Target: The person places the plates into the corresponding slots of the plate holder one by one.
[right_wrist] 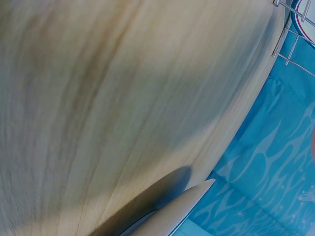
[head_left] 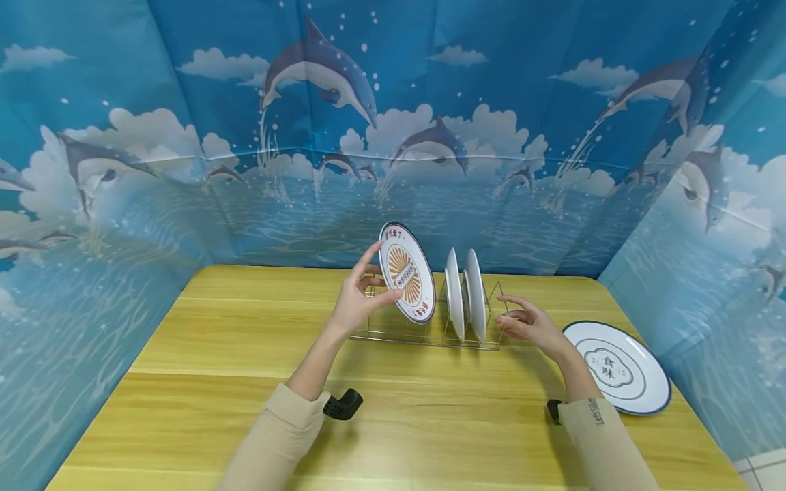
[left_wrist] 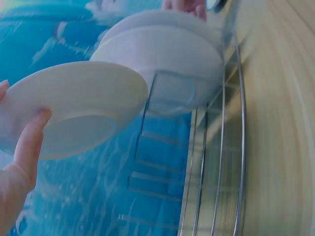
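Observation:
My left hand (head_left: 359, 293) pinches a white plate (head_left: 406, 273) by its left edge. The plate is tilted above the left part of a wire dish rack (head_left: 424, 343), its orange sunburst and red lettering facing the head camera. In the left wrist view, the pale back of this plate (left_wrist: 83, 98) and a fingertip on it show. Two more white plates (head_left: 454, 293) stand upright in the rack, toward its right end. My right hand (head_left: 531, 327) is at the rack's right end, fingers bent around the end wire; in the right wrist view it is mostly out of frame.
A white plate (head_left: 645, 382) with a dark blue rim and black characters lies flat on the wooden table (head_left: 442, 423), right of my right forearm. A blue dolphin-print curtain (head_left: 393, 136) rises behind the table and along its sides.

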The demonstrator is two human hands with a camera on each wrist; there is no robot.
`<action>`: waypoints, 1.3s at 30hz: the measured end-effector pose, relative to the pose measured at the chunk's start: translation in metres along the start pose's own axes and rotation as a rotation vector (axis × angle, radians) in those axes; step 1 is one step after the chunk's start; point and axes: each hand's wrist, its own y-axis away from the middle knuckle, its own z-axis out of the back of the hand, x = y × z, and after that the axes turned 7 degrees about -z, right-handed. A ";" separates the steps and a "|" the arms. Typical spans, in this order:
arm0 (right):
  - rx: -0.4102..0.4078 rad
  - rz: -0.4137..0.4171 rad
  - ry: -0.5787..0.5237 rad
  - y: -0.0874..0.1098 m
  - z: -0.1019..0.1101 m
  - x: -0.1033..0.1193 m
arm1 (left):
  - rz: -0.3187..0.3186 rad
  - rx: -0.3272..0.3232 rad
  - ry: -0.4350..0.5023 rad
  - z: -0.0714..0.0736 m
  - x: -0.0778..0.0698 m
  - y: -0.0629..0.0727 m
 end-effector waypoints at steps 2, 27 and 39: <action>-0.002 -0.006 0.003 0.000 -0.001 0.000 | 0.008 0.034 -0.021 -0.008 -0.001 -0.003; 0.001 -0.006 0.007 0.000 -0.001 0.001 | 0.122 0.137 -0.247 -0.061 0.043 -0.016; 0.005 0.008 0.004 0.000 0.000 0.000 | 0.132 0.140 -0.317 -0.065 0.049 -0.012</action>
